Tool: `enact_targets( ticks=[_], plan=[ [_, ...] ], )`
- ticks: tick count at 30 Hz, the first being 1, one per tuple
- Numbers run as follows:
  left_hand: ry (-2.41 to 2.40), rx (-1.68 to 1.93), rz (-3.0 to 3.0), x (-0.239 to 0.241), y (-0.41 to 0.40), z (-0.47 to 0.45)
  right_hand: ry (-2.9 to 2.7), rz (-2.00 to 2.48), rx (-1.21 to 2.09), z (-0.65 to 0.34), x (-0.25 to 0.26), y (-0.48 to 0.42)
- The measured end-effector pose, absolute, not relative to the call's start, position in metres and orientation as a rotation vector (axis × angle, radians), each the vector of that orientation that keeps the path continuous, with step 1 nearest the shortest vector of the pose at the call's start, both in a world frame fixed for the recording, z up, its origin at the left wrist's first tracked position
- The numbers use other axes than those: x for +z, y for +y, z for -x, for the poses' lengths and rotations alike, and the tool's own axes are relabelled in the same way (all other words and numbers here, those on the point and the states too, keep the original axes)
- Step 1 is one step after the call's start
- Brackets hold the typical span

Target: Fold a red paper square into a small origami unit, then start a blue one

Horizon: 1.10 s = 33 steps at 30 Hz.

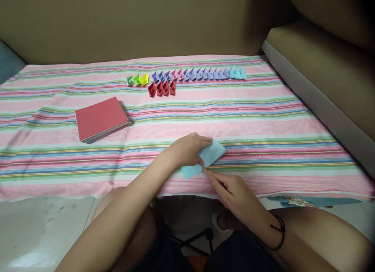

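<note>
A sheet of light blue paper [215,151], folded over, lies on the striped cloth near its front edge. My left hand [189,149] rests across it from the left, its fingers stretched out over the upper part and its thumb at the lower edge. Part of the sheet is hidden beneath that hand. From the lower right comes my right hand [230,186], with its fingertips pinched together at the sheet's lower edge, close to the left thumb. The remaining right fingers are curled in.
Behind, small folded paper pieces [199,74] in several colours stand in a long row, with shorter red ones [159,88] in front. A red-topped stack of paper [101,117] lies left on the striped cloth [234,125]. A brown cushioned armrest [322,68] borders the right.
</note>
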<state>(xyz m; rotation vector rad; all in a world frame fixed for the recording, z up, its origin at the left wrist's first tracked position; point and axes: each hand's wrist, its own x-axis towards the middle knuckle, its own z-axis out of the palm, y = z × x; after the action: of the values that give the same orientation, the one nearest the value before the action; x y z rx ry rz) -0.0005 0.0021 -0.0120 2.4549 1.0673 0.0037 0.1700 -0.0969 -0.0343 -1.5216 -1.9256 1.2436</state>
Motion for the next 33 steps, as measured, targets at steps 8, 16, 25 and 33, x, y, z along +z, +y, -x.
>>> enact_targets(
  ticks=[8,16,25,33],
  plan=[
    [1.101,-0.008,-2.478,-0.013,0.0,-0.002,-1.716,1.595,1.334,-0.174,-0.038,-0.099],
    [1.087,0.018,-2.506,-0.016,0.0,-0.002,-1.603,1.562,1.355,-0.153,-0.048,-0.112],
    [1.092,0.032,-2.499,-0.018,0.0,-0.002,-1.338,1.675,1.314,-0.152,-0.053,-0.116],
    [1.11,0.011,-2.512,-0.017,-0.002,-0.003,-1.136,1.686,1.266,-0.155,-0.049,-0.111]
  ],
)
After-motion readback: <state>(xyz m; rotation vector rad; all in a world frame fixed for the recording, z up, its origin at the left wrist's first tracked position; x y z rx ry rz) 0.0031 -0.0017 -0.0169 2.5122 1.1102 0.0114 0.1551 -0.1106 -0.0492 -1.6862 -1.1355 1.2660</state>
